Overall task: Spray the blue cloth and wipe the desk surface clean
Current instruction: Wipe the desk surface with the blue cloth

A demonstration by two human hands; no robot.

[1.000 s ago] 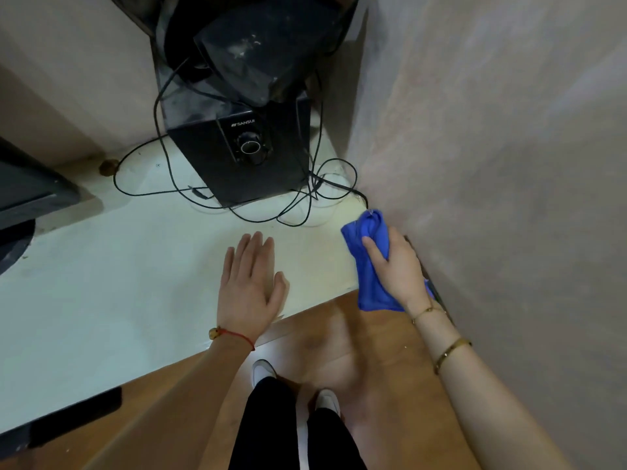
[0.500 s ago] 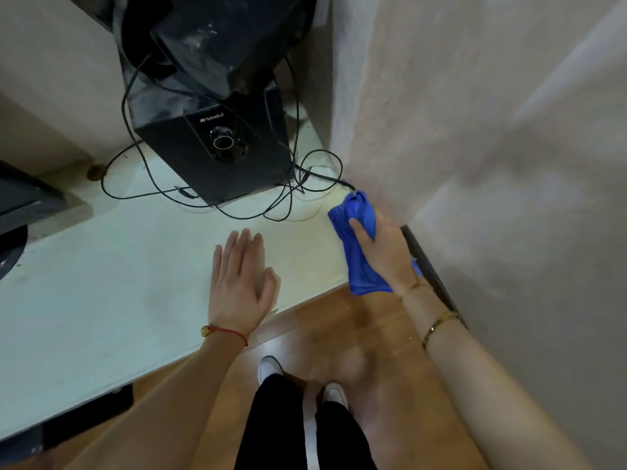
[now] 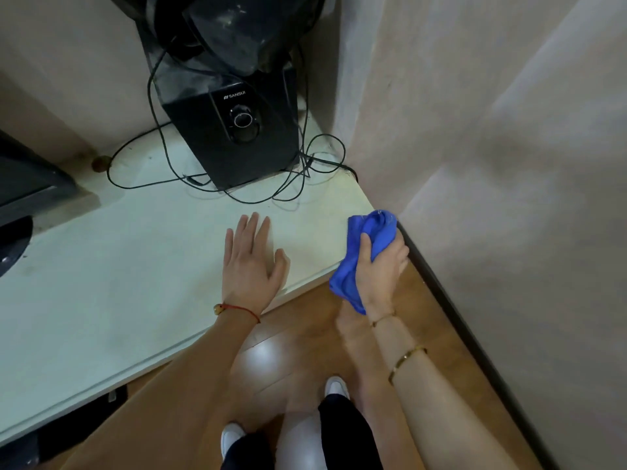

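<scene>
The pale white desk point(image 3: 118, 283) fills the left half of the head view. My left hand point(image 3: 251, 262) lies flat on it near the front edge, fingers spread, holding nothing. My right hand point(image 3: 380, 269) grips a bunched blue cloth point(image 3: 353, 262) at the desk's right front corner, against the wall. Part of the cloth hangs down past the desk's edge. No spray bottle is in view.
A black speaker point(image 3: 234, 130) stands at the back of the desk with a dark dusty object point(image 3: 230, 32) on top. Black cables point(image 3: 271, 188) loop across the surface in front of it. A dark device point(image 3: 23, 184) sits at far left. A beige wall point(image 3: 492, 164) closes the right.
My right hand with the cloth has slid back along the desk's right edge toward the front corner and bunched the cloth tighter. My left hand has stayed flat on the desk.
</scene>
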